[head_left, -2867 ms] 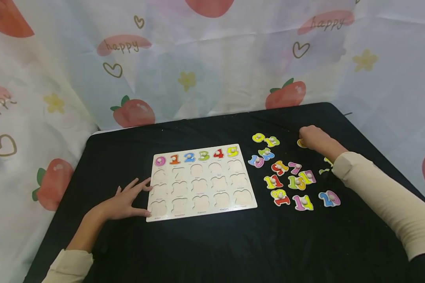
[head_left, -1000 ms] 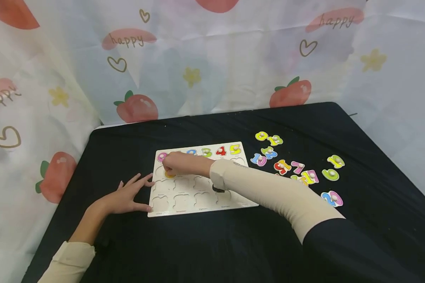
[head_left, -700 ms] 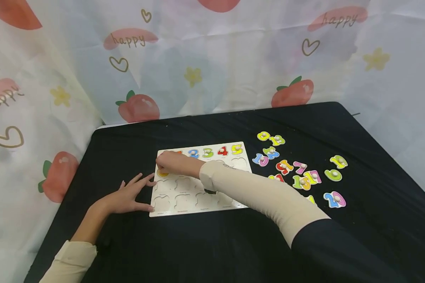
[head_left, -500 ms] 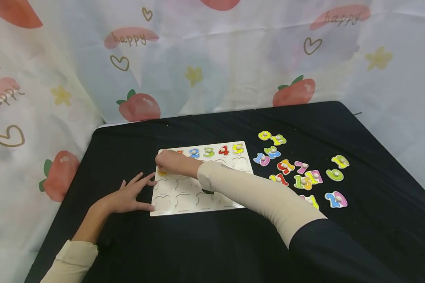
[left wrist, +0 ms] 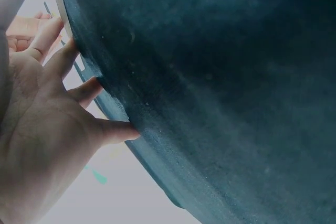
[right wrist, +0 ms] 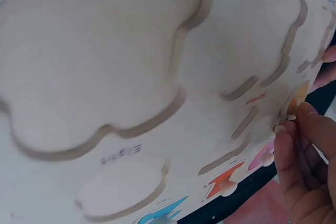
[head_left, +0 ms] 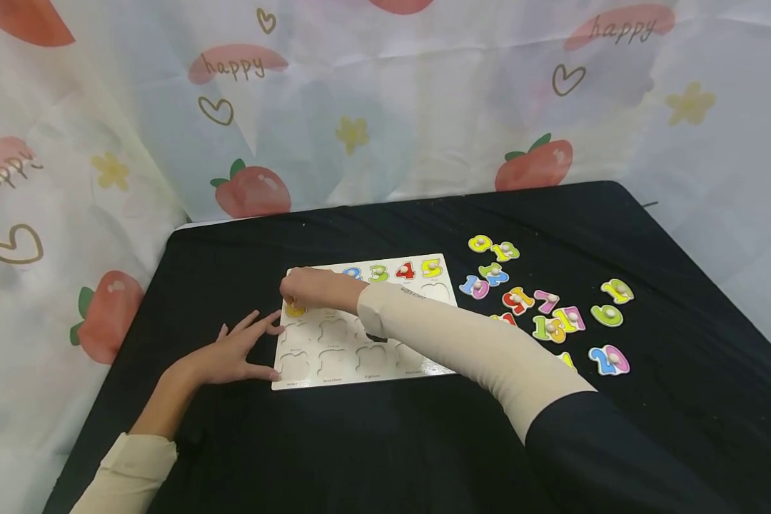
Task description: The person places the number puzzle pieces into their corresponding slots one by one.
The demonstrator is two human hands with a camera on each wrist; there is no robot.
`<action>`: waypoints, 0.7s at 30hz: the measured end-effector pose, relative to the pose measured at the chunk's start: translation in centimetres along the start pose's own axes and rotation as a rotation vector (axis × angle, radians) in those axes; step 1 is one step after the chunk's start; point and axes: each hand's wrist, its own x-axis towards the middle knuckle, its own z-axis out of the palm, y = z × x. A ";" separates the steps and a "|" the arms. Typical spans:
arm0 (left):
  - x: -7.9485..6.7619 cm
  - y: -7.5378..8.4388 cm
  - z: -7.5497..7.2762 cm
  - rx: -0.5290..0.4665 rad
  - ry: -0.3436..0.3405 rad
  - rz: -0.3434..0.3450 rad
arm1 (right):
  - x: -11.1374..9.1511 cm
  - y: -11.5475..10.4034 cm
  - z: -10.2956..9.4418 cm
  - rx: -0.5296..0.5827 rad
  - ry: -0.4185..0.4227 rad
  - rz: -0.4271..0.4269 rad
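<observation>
A white wooden number puzzle board (head_left: 313,344) lies on the black-covered table, with 0 to 5 filling its far row. My left hand (head_left: 221,358) rests at the board's left edge, fingers spread, thumb near the near-left corner. Over the second row's left slot, my right hand (head_left: 321,289) pinches a yellow-orange number piece (head_left: 297,310) by its knob between thumb and fingertips. In the right wrist view the orange piece (right wrist: 299,97) looks tilted at its slot; whether it is seated I cannot tell. Most of it is hidden by the fingers.
Several knobbed number pieces lie scattered right of the board, among them a pink 7 (head_left: 546,301), a green piece (head_left: 607,315) and a 20 (head_left: 609,360). The right sleeve (head_left: 450,321) covers part of the board and some pieces. A printed curtain (head_left: 411,107) stands behind the table.
My right hand took the yellow-orange piece from the far right of the table and brought it left to the board's second row. It has barely moved since half a second ago. My left hand stayed.
</observation>
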 end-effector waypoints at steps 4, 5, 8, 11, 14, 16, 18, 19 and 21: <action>0.0 0.1 -0.1 0.001 -0.002 0.000 | 0.0 0.0 -0.1 -0.017 -0.015 -0.004; 0.0 0.1 -0.1 0.000 -0.003 -0.001 | 0.0 0.0 -0.1 -0.011 -0.014 -0.006; 0.0 0.1 -0.1 -0.004 -0.001 -0.002 | 0.0 0.1 -0.1 0.005 -0.004 -0.013; 0.0 0.1 -0.1 -0.006 -0.001 -0.001 | 0.0 0.2 -0.2 0.015 0.003 -0.021; 0.1 0.1 -0.1 -0.003 -0.001 -0.004 | -0.2 0.4 -0.3 -0.010 0.012 -0.032; 0.1 0.1 -0.1 0.000 -0.001 -0.006 | -0.3 0.6 -0.3 -0.037 0.027 -0.045; 0.1 0.1 -0.1 -0.002 0.001 -0.008 | -0.4 0.9 -0.4 -0.059 0.043 -0.056; 0.1 0.1 0.0 0.000 0.001 -0.008 | -0.5 1.0 -0.4 -0.067 0.049 -0.063; 0.2 0.1 0.0 -0.002 -0.002 -0.006 | -0.7 1.3 -0.4 -0.071 0.046 -0.069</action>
